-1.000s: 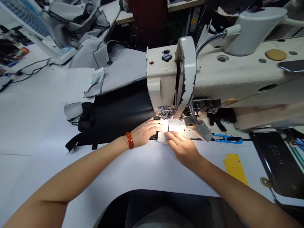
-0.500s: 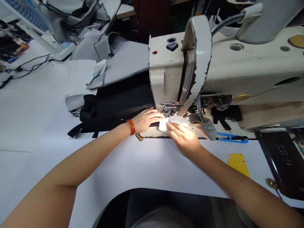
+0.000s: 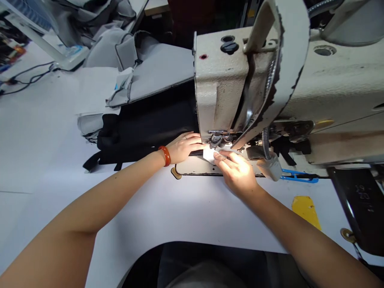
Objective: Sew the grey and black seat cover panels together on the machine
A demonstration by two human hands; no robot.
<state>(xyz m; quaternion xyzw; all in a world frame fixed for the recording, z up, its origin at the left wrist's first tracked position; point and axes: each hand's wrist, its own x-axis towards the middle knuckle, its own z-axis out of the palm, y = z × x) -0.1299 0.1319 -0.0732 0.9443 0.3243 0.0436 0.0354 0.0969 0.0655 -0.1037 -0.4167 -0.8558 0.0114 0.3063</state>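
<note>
Under the head of a cream sewing machine (image 3: 211, 86) lies a small white piece (image 3: 209, 155), paper or cloth, brightly lit by the machine's lamp (image 3: 270, 167). My right hand (image 3: 238, 172) pinches its right side between thumb and fingers, just in front of the presser foot (image 3: 221, 140). My left hand (image 3: 184, 147), with an orange-red bangle, rests flat with fingers stretched toward the needle area, at the front edge of black fabric (image 3: 150, 124). Its fingertips touch the white piece's left side or lie close to it. The needle point is hidden.
Grey panels with dark edging (image 3: 165, 64) lie behind the black fabric. Blue thread snips (image 3: 300, 177), a yellow card (image 3: 306, 211) and a black phone (image 3: 358, 208) are at the right. A white fan (image 3: 67, 58) with cables stands at the back left.
The camera view has shifted, so the machine appears larger and farther right. Both hands stay by the needle area; the right fingers look more bent over the white piece.
</note>
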